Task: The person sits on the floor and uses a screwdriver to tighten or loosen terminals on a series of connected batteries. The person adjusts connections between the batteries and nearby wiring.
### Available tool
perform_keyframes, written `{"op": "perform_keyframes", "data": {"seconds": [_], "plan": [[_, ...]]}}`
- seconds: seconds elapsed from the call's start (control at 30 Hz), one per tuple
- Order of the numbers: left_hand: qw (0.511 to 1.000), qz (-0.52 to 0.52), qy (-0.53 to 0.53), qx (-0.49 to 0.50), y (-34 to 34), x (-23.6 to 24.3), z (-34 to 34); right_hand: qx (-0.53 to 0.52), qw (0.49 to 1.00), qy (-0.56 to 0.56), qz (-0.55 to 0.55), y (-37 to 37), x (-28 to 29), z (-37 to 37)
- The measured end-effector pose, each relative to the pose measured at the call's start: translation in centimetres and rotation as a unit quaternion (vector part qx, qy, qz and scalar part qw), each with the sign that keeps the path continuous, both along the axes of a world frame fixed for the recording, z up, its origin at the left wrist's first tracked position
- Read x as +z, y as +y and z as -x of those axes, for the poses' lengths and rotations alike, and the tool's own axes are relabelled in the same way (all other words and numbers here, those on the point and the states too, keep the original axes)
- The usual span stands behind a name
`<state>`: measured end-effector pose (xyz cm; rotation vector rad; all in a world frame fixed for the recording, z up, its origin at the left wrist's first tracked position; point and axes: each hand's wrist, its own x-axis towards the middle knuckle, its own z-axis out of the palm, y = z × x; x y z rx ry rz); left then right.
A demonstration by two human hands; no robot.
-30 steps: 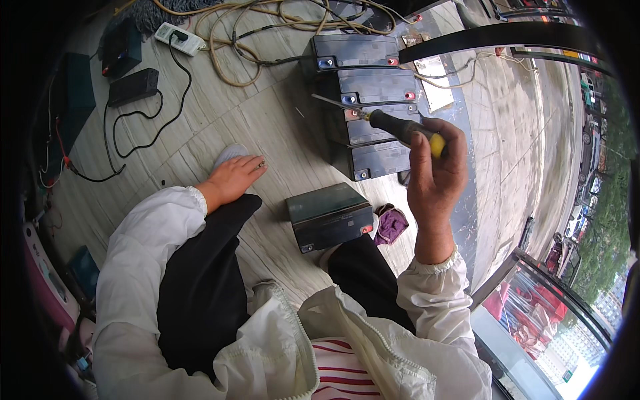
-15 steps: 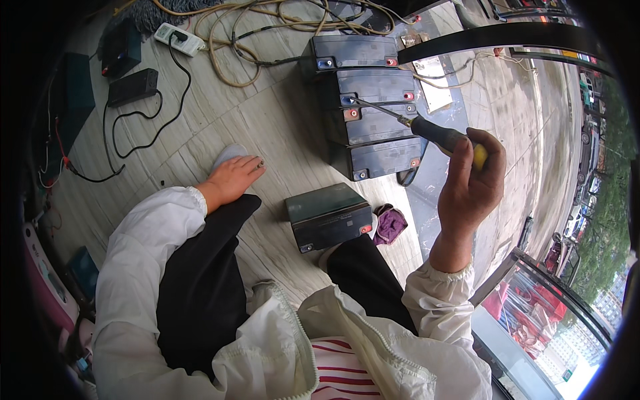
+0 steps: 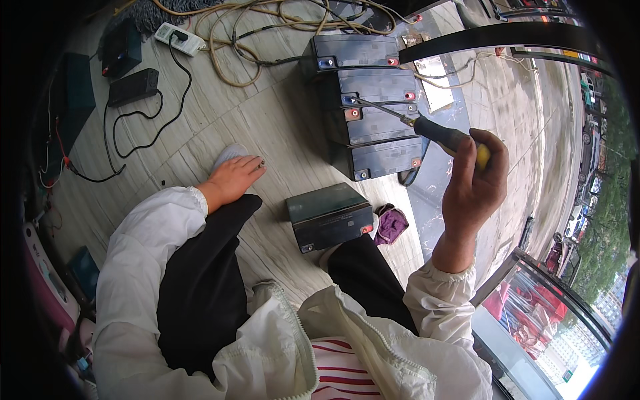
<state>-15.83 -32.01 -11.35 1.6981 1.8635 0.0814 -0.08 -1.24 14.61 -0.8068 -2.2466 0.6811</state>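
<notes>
A screwdriver (image 3: 441, 133) with a dark grip and yellow end is held in my right hand (image 3: 471, 187), the fingers closed round its handle. Its tip points at the blue-marked terminal (image 3: 349, 100) of a dark battery (image 3: 377, 83) in a row of several; whether it touches cannot be made out. My left hand (image 3: 233, 179) rests flat with fingers stretched out, over my knee and a light grey shoe (image 3: 231, 152), holding nothing. Nearer to me a separate battery (image 3: 331, 220) sits on the floor, beside a purple cloth-like bundle (image 3: 391, 225).
Coiled tan cable (image 3: 233, 40) lies behind the batteries. At the far left are a white power strip (image 3: 180, 40), a black adapter box (image 3: 133, 87) with its cord, and more dark boxes (image 3: 72, 100). A glass door (image 3: 527, 327) stands at the right, with a street beyond.
My right hand and the screwdriver handle have shifted very slightly to the right. The tip is still by the same terminal, and my left hand has not moved.
</notes>
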Motion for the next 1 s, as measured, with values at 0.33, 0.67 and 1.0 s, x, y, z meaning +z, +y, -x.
{"op": "perform_keyframes", "data": {"seconds": [0.33, 0.67, 1.0], "plan": [[1.0, -0.011, 0.0, -0.002, 0.1, 0.0, 0.0, -0.003, 1.0, -0.017, -0.021, -0.1, 0.4, 0.1], [1.0, -0.015, 0.001, 0.0, 0.0, 0.0, -0.1, -0.006, 1.0, -0.015, -0.02, 0.0, 0.0, -0.1], [1.0, -0.007, -0.005, 0.002, 0.2, 0.3, -0.1, 0.022, 0.991, -0.127, -0.041, -0.7, 2.5, 3.0]]}}
